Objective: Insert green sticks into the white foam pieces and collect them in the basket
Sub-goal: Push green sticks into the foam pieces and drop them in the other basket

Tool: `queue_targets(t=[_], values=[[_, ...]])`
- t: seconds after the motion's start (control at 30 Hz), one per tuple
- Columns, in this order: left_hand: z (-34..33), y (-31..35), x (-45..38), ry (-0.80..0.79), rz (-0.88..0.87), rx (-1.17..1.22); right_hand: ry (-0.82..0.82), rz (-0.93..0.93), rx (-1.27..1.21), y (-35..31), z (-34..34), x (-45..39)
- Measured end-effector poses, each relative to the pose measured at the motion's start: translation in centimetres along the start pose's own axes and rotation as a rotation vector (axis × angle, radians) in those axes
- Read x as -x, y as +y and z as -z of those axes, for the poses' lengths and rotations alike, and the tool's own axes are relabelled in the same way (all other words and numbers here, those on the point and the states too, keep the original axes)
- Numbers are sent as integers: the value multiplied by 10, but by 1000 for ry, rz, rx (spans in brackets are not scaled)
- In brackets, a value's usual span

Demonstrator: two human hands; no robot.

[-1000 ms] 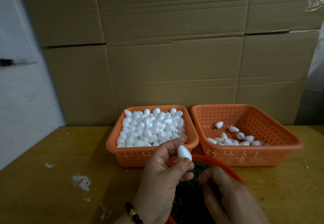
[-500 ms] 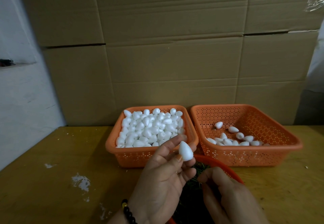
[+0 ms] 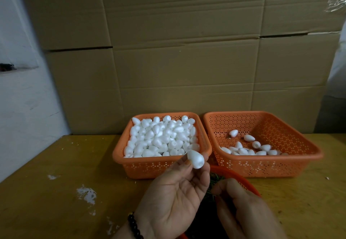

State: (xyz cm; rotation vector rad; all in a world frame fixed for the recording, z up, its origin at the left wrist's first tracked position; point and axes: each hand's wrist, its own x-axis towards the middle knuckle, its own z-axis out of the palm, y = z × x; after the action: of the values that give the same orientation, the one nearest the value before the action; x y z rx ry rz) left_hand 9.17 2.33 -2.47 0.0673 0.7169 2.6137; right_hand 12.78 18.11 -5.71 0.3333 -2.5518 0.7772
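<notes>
The left hand (image 3: 176, 197) is pinching one white foam piece (image 3: 195, 159) between the thumb and the fingertips, palm turned up, just in front of the near rim of the full basket (image 3: 119, 156); the right hand (image 3: 243, 208) is reaching down into the round red bowl (image 3: 241, 178) where the green sticks (image 3: 215, 182) are lying; its fingers are curled, but I cannot tell if they are already holding a stick, because the hand is covering them.

What could go wrong: the foam piece is being held only by light fingertip contact, so it could be slipping out and rolling on the table (image 3: 56, 182) when the stick is pushed in; if the stick is entering off the centre, I think it may be coming out through the side or breaking the soft foam; pressing too hard may also be denting it. The sticks are thin and tangled, so more than one may be lifted together.

The foam piece is drop-shaped; its long axis is lying tilted, running from upper left to lower right; the narrow tip is pointing up-left, away from the person, and the wide rounded end is facing down-right toward the right hand; a small mark is showing on this wide end. The collecting basket (image 3: 309, 156), on the right, is holding only a few pieces.
</notes>
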Motion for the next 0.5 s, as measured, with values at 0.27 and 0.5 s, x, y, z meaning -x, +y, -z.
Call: queue_targets(t=[0.27,0.5], values=[[2,-3,-1,-17,-238,-337,20,-3,-8,1,-2,0],[4,-11,-3,11,-478,-709,-26,-27,-39,1,-1,1]])
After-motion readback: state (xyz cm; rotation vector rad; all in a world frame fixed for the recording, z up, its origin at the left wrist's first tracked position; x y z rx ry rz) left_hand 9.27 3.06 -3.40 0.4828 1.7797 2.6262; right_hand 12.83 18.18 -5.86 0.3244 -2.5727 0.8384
